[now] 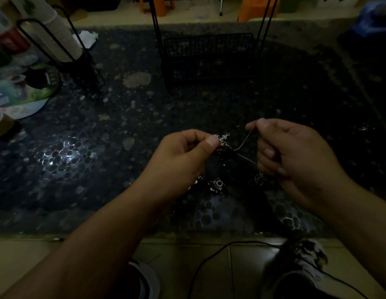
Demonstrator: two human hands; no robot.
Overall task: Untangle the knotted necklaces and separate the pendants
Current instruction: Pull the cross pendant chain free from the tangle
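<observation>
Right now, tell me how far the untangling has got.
Done: nothing looks separated yet. In hand: the left hand pinches the tangle at a small silver pendant, while the right hand pulls a chain out of it. Left: the knot, plus a camera-shaped pendant and rings lying on the table.

light: dim, underexposed | glare: white glint on the dark pebbled tabletop [64,154] at left | shadows: heavy at far right and around the wire basket [209,59] | blur: soft at left edge clutter | distortion: wide-angle bending at edges
</observation>
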